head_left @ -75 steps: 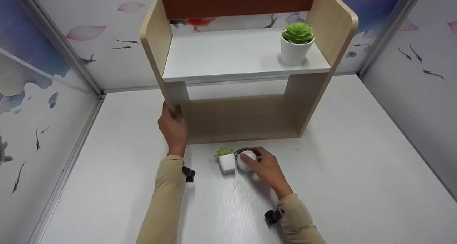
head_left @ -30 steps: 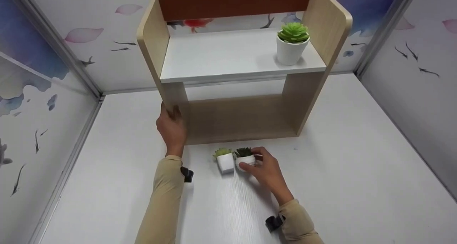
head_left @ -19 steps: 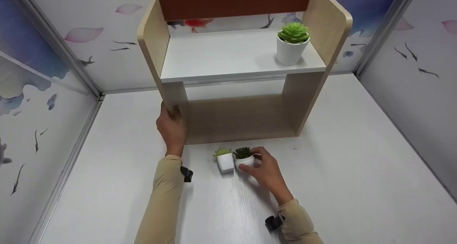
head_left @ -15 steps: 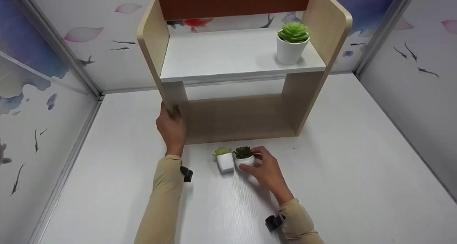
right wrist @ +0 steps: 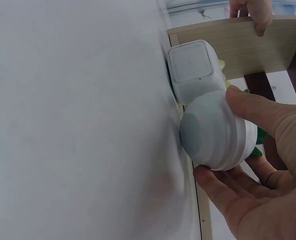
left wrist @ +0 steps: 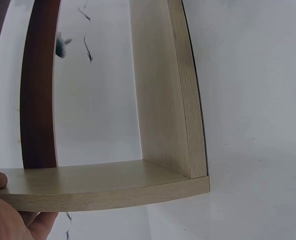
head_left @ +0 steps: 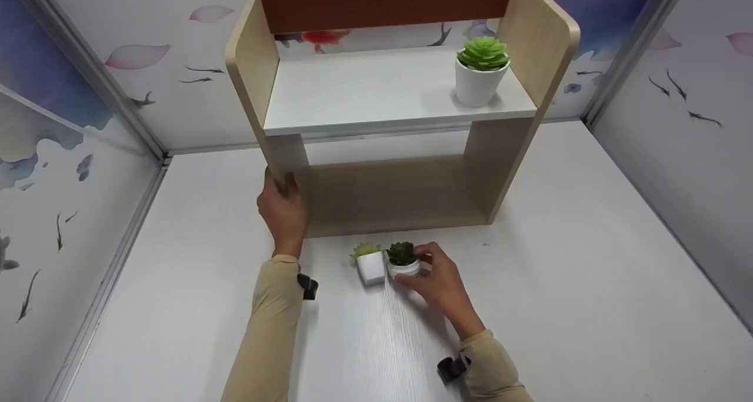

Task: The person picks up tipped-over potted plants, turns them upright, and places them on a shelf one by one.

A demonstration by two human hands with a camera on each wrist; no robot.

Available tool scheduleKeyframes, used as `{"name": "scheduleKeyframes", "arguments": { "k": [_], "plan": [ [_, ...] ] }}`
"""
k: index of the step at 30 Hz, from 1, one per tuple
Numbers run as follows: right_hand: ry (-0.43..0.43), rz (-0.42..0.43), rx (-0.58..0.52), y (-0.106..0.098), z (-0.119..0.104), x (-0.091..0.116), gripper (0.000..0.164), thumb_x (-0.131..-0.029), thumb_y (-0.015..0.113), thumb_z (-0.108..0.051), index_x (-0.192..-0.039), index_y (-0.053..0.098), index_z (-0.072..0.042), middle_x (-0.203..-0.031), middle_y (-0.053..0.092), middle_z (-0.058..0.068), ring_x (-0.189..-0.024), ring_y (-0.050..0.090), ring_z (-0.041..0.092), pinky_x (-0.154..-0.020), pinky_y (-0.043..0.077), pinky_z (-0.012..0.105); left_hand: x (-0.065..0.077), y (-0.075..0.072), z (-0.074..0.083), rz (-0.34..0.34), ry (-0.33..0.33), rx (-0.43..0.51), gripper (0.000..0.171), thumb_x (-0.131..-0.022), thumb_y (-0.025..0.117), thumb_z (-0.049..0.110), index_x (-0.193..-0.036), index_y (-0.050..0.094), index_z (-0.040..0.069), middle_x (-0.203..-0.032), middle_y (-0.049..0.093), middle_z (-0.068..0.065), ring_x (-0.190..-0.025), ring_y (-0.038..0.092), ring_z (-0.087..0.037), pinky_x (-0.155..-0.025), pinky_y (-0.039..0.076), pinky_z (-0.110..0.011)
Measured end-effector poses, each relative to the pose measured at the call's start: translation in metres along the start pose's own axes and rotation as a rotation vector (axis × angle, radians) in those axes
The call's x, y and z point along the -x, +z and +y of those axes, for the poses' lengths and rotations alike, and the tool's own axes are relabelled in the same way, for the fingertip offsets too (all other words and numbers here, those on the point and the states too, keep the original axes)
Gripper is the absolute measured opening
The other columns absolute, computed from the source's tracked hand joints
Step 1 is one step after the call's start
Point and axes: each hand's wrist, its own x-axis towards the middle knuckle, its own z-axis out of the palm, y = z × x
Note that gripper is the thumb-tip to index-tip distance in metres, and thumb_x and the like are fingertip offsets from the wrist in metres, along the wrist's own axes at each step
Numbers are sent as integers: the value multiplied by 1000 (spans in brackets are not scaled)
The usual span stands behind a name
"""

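Observation:
My left hand (head_left: 283, 213) grips the left side panel of a small wooden shelf (head_left: 388, 199), thumb on one face and fingers on the other in the left wrist view. With thumb and fingers, my right hand (head_left: 438, 278) holds a round white pot (right wrist: 215, 132) bearing a dark green succulent (head_left: 402, 253). This pot leans, its leaves toward the shelf and its underside partly facing the right wrist camera. Right beside it, a squarish white pot (head_left: 372, 268) with a pale green succulent lies on its side on the white table (head_left: 559, 284).
On the shelf's white upper board (head_left: 359, 90), a larger white pot (head_left: 479, 84) with a bright green succulent stands upright at the right end. A reddish-brown back rail (head_left: 388, 7) crosses the top. Printed panels (head_left: 76, 172) wall the table at the left, back and right.
The round pot in my right hand has turned more upright, so its dark leaves now show on top. My left hand keeps its grip on the shelf; the head view has shifted slightly.

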Motion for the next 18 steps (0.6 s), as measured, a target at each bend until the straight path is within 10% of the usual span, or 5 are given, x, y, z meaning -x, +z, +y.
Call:
{"name": "scheduleKeyframes", "arguments": {
  "k": [18],
  "plan": [
    [-76, -10, -48, 0, 12, 5, 47, -74, 88, 4, -105, 54, -3, -128, 61, 15, -128, 60, 35, -105, 50, 47, 0, 0, 0, -4, -15, 8, 39, -106, 55, 12, -143, 54, -1, -134, 66, -21, -128, 62, -29, -106, 49, -45]
  ]
}}
